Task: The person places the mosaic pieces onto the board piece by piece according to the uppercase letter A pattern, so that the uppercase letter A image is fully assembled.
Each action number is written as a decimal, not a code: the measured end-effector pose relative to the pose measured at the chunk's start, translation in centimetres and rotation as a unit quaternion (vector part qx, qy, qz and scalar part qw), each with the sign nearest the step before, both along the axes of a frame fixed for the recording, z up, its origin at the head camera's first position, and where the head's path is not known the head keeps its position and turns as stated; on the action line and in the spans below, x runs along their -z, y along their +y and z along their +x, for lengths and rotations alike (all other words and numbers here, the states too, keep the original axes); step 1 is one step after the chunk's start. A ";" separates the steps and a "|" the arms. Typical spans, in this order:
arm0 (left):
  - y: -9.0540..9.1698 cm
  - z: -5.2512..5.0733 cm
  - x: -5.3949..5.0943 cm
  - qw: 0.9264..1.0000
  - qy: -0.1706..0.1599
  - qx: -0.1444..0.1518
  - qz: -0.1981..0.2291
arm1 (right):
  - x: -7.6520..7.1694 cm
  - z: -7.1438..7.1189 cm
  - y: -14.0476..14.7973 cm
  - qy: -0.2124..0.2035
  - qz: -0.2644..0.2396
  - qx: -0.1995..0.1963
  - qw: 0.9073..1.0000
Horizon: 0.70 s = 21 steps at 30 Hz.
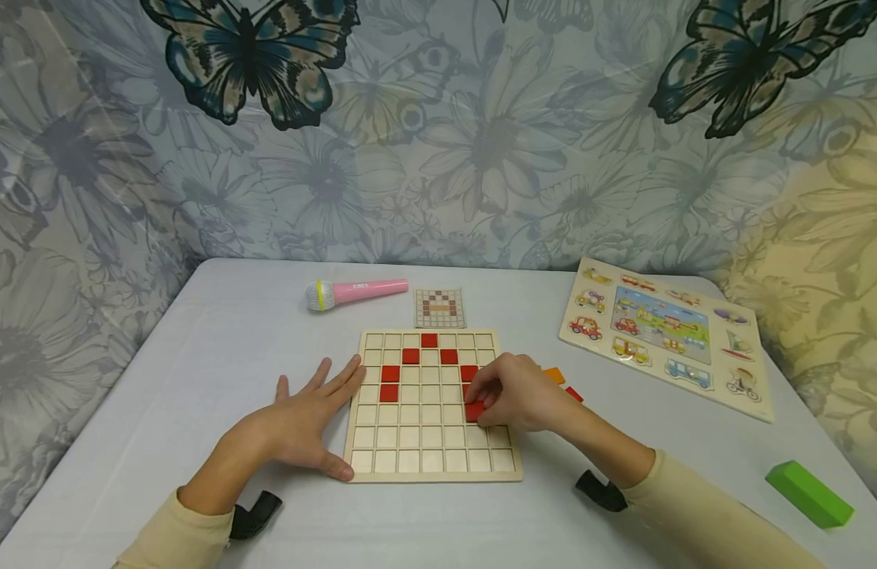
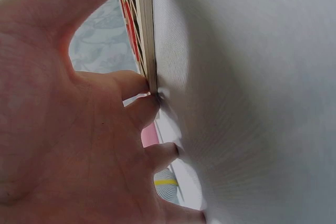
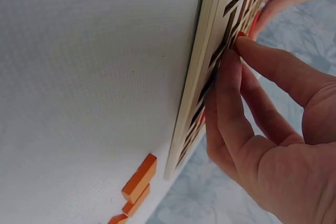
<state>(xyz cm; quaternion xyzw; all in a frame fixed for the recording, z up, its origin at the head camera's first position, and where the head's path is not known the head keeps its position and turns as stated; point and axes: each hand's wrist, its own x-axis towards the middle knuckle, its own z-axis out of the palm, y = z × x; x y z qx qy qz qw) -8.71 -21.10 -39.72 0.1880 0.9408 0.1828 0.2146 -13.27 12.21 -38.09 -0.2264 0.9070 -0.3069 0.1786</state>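
A wooden grid board (image 1: 434,477) lies flat on the white table. Red square tiles (image 1: 429,341) fill several of its cells in a peaked pattern. My right hand (image 1: 517,393) pinches a red tile (image 1: 474,412) between thumb and fingers at a right-side cell; the right wrist view shows only a sliver of that tile (image 3: 241,34). Whether it sits fully in the cell cannot be seen. My left hand (image 1: 301,419), fingers spread, touches the board's left edge with thumb and index finger. Beyond the board lies a small pattern card (image 1: 440,308) printed with a grid.
A pink toy microphone (image 1: 360,292) lies behind the board. An orange tile (image 1: 555,375) and a red tile (image 1: 574,393) lie right of it, partly behind my right hand. Farther right are a vehicle picture puzzle (image 1: 659,340) and a green block (image 1: 810,495).
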 end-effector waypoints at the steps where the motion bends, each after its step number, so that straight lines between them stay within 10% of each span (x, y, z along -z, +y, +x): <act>1: 0.0 0.0 0.0 1.000 0.000 0.000 0.001 | 0.0 0.0 0.0 0.000 0.001 0.001 1.000; 21: -0.1 -0.1 0.1 1.000 0.005 0.003 -0.004 | 0.2 -0.2 0.0 -0.010 -0.014 -0.002 1.000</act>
